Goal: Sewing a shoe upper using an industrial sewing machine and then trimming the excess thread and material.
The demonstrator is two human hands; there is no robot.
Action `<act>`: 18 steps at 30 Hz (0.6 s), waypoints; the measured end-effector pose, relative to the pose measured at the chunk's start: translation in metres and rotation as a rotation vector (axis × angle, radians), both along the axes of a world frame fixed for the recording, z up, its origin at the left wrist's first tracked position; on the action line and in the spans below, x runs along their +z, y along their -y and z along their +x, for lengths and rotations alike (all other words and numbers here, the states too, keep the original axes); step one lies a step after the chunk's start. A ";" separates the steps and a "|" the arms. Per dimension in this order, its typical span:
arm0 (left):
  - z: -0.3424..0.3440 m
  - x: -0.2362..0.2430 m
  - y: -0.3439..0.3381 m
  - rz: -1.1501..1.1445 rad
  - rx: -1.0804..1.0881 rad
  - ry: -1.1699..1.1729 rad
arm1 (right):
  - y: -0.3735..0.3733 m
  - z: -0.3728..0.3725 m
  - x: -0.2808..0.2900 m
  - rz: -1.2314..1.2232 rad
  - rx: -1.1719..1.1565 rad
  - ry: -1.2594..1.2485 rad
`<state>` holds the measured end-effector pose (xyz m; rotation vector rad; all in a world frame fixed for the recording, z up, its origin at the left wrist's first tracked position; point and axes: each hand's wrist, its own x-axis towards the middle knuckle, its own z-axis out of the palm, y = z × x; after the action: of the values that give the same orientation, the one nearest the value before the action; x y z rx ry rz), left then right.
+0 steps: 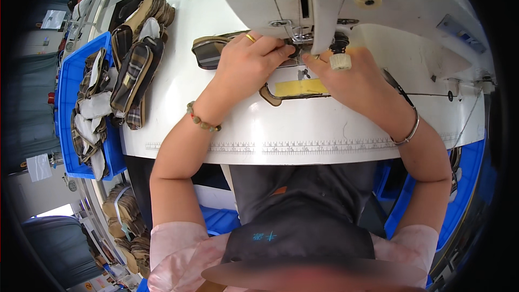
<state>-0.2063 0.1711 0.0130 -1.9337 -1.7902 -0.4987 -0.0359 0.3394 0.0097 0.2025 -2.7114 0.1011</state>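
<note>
A dark plaid fabric piece with a zipper (210, 53) lies on the white sewing machine bed, its right part running under the machine head (270, 0). My left hand (250, 64) lies over this piece, fingers bent and pressed together beside the presser foot (301, 38). From the other side my right hand (354, 78) pinches at the work near the needle; a dial partly covers its fingers. What is between the fingertips is too small to make out. Just below sits a yellow strip (301, 87), with a tan, dark-edged piece (270, 96) curving out at its left.
Stacked plaid zippered pieces (135, 70) stand at the table's left. Beside them, a blue bin (67, 108) holds more. A printed ruler (292, 147) runs along the front edge. Bundled tan pieces (123, 211) are lower left; another blue bin (459, 205) stands at right.
</note>
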 end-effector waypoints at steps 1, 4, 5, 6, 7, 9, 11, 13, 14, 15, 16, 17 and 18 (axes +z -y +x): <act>0.002 0.003 0.003 0.010 0.009 -0.006 | -0.001 -0.001 0.002 0.021 -0.013 0.009; 0.020 0.014 0.023 0.032 -0.059 -0.177 | 0.007 0.006 0.018 -0.047 -0.038 0.020; 0.027 0.017 0.032 0.039 -0.054 -0.183 | 0.008 0.009 0.024 -0.040 -0.033 0.015; 0.035 0.020 0.041 0.074 -0.053 -0.192 | 0.009 0.014 0.030 -0.128 -0.024 0.077; 0.042 0.023 0.049 0.109 -0.053 -0.203 | 0.010 0.017 0.035 -0.216 -0.015 0.139; 0.056 0.026 0.063 0.143 -0.062 -0.204 | 0.018 0.022 0.041 -0.379 0.020 0.137; 0.073 0.031 0.072 0.198 -0.062 -0.175 | 0.028 0.030 0.050 -0.535 0.060 0.139; 0.090 0.028 0.076 0.266 -0.063 -0.172 | 0.048 0.040 0.058 -1.137 0.028 0.297; 0.098 0.026 0.076 0.288 -0.072 -0.147 | 0.056 0.046 0.055 -1.132 0.013 0.298; 0.107 0.024 0.076 0.308 -0.080 -0.120 | 0.065 0.050 0.044 -1.304 0.030 0.269; 0.114 0.018 0.076 0.322 -0.087 -0.095 | 0.072 0.055 0.034 -1.476 0.049 0.234; 0.120 0.019 0.078 0.326 -0.095 -0.085 | 0.075 0.062 0.027 -1.474 0.034 0.233; 0.126 0.020 0.079 0.316 -0.083 -0.040 | 0.077 0.069 0.020 -1.532 0.016 0.216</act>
<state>-0.0808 0.0919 0.0329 -1.7880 -1.5072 -0.7186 0.0328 0.2627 0.0292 -0.2626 -2.0404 2.0901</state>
